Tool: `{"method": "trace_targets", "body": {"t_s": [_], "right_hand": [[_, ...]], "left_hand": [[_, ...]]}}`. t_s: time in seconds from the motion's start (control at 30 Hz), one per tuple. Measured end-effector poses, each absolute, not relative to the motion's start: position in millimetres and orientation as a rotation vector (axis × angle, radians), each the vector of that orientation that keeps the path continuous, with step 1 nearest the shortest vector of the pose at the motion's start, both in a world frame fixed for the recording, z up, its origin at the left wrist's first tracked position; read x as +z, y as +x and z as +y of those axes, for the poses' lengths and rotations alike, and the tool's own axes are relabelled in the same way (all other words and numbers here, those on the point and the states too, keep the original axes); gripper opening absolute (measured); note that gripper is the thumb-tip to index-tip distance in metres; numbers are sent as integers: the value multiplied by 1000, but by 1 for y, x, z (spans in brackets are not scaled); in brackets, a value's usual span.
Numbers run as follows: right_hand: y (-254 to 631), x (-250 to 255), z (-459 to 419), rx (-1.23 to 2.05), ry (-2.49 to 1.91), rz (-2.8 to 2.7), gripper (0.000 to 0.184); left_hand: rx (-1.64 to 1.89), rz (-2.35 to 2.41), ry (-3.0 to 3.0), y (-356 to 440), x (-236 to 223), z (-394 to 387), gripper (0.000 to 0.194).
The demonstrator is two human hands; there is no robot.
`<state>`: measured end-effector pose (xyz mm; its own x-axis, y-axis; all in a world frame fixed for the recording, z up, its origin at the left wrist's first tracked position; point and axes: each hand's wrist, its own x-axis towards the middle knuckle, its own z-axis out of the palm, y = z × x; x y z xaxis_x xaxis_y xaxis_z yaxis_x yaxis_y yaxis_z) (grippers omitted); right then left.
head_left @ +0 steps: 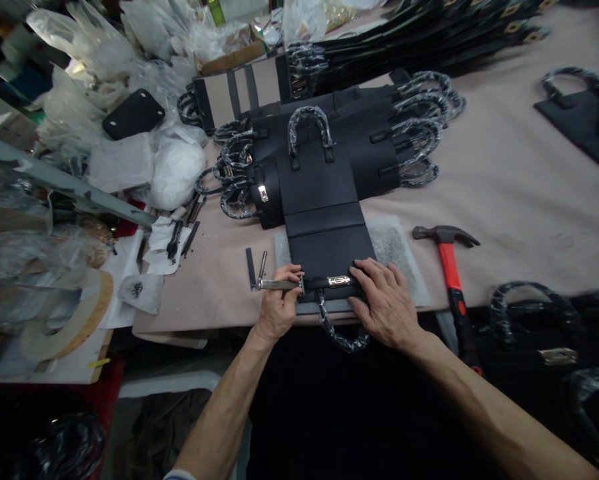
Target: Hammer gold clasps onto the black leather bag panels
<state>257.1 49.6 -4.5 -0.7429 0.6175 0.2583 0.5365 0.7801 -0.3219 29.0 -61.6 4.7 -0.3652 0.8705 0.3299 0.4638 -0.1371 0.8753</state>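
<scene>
A black handbag panel [324,250] lies flat before me, with one plastic-wrapped handle [310,127] at its far end and another [344,339] hanging over the table edge. My left hand [278,303] is closed around a silver metal tool like a caliper [279,285], whose crosswise end touches the near part of the panel. A shiny metal clasp [338,281] sits on a dark strip between my hands. My right hand [386,303] grips the near right side of the panel, thumb and fingertips around the strip's end beside the clasp.
A claw hammer [449,267] with a red and black handle lies to the right. Beneath the panel is a pale slab [396,257]. Black bag pieces [374,150] are piled behind it. Small tools [252,267] and plastic bags [176,170] lie on the left.
</scene>
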Motion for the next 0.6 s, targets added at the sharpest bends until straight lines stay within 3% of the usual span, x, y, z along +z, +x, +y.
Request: {"method": "trace_targets", "body": {"t_s": [0.4, 0.6], "right_hand": [[258, -5, 48, 338, -885, -2594, 50], [266, 3, 56, 558, -789, -2517, 49]], "left_hand": [[1231, 1842, 1651, 35, 18, -50, 15], [1150, 1843, 1657, 36, 18, -49, 22]]}}
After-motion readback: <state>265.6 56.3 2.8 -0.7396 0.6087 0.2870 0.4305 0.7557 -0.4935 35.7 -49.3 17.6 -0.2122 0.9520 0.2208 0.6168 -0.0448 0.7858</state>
